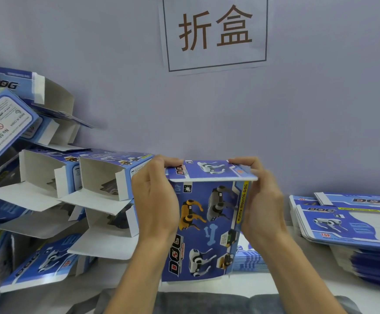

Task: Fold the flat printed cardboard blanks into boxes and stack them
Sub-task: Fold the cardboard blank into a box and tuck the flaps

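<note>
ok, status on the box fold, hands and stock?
Left hand and right hand both grip the DOG box, pressing its top flap down. Folded boxes piled left, flat blanks stacked right. Nothing in the way.

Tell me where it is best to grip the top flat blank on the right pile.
Probably the near-left edge of the top blue printed flat cardboard blank, coming from the left: that edge overhangs the stack of blanks and faces both hands, so fingers can slide under it.
</note>
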The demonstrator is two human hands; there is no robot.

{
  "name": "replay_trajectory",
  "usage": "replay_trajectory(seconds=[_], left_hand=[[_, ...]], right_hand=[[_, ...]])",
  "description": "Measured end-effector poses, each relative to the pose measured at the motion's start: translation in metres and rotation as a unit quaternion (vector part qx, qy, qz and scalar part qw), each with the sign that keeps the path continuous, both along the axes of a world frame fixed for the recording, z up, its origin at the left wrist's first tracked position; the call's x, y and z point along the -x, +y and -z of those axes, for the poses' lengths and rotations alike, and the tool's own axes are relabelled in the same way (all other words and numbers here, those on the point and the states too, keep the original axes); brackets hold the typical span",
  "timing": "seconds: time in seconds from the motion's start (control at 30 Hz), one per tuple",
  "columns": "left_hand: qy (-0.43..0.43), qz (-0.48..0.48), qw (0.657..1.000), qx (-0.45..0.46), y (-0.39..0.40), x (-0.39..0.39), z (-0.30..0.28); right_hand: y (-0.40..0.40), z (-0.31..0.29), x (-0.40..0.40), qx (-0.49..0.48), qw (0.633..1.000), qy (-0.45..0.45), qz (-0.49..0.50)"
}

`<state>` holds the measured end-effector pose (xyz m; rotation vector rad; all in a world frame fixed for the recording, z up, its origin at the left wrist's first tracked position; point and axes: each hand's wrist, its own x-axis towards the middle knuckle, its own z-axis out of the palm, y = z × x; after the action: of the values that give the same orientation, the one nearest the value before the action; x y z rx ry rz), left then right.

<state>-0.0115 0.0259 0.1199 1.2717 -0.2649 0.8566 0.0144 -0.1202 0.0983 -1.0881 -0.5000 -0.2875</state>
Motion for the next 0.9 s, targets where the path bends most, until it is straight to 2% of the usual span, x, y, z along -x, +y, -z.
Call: replay_trajectory(seconds=[0.07,0.17,0.23,0.3,0.4,0.47,0.6,0.73,0.83,0.9], left_hand=[[-0.002,-0.006,1.0,-0.002,0.002,-0.001,0.0],[-0.002,-0.013,1.0,-0.015,0.005,-0.003,-0.003],[0.014,0.007,1.0,0.017,0.007,-0.005,-0.004],[0.026,0.047,0.996,0.065,0.011,-0.005,-0.004],[0.029,0.059,0.997,0.044,0.019,-0.007,-0.004],[0.041,0.061,0.997,0.015,0.024,-0.007,-0.005],[0.099,0.081,0.989,-0.07,0.036,-0.012,-0.004],[0.166,0.159,0.968,-0.104,0.042,-0.012,0.0],[0.198,0.181,0.963,-0.031,0.037,-0.016,0.005],[0.236,0.207,0.949,0.019,0.033,-0.018,0.006]], right_hand=[[0.001,-0.001,0.003,-0.01,1.0,-0.003,-0.015],[0.0,-0.002,0.007,-0.019,0.993,-0.035,-0.111],[-0.003,0.001,0.006,0.029,0.989,-0.06,-0.129],[-0.007,0.003,0.004,0.101,0.99,-0.084,-0.06],[-0.014,0.0,0.001,0.141,0.98,-0.087,0.113],[-0.021,-0.003,-0.002,0.095,0.974,-0.07,0.193],[-0.04,-0.01,-0.006,-0.043,0.976,-0.017,0.213],[-0.053,-0.009,-0.003,-0.083,0.993,0.02,0.077],[-0.048,-0.005,0.002,-0.001,0.998,0.039,-0.049],[-0.037,0.0,0.001,0.109,0.987,0.066,-0.093]])
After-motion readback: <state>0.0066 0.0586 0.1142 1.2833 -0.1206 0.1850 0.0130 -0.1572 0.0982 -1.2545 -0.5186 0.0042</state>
